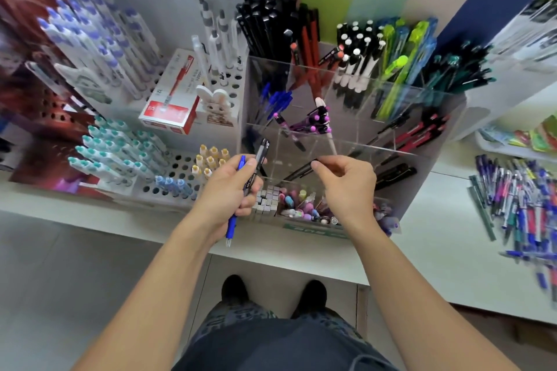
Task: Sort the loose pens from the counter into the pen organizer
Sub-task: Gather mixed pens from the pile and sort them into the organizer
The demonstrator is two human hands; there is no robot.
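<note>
The clear pen organizer [337, 141] stands on the white counter [428, 220], its compartments open upward and most of them packed with upright pens. Just in front of its near-left corner, the left hand [224, 190] grips two pens at once – a blue pen [232, 224] and a black pen [261, 152]. The blue one runs steeply, its clicker end up toward the organizer and its tip down past the counter's front edge; the black one tilts up and right, its top end reaching over the organizer's near-left compartment. The right hand [346, 182] hovers over the organizer's near wall with its fingers curled and thumb meeting forefinger – a pinch, though whether on the slim pale pen [327, 126] rising from there into the centre compartment I cannot tell. To the right of the organizer, well apart, loose pens [518, 205] lie heaped on the counter, long axes mostly running front to back. Bare counter lies between that heap and the organizer.
</note>
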